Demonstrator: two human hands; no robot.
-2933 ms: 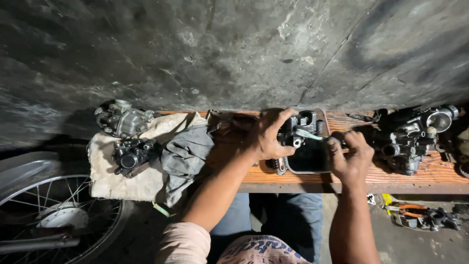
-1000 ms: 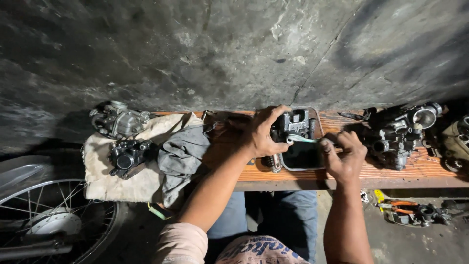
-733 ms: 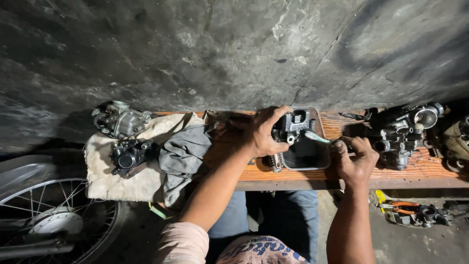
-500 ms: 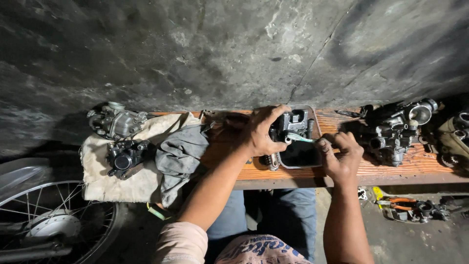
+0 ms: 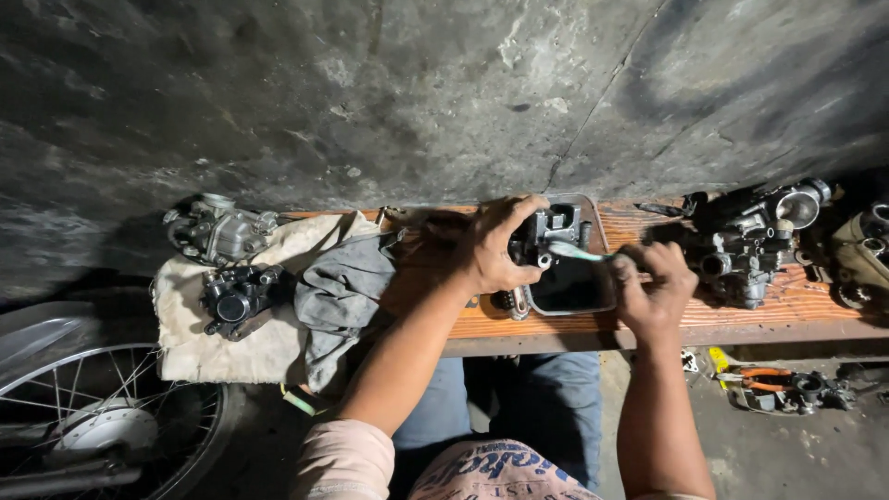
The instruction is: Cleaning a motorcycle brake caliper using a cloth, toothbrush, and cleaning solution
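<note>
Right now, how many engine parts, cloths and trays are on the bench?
Engine parts: 5, namely two on the cloths, one in the left hand, two at right
Cloths: 2
Trays: 1
Total: 8

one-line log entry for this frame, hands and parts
left hand: grips dark engine part | right hand: brush on part | metal tray beneath
</note>
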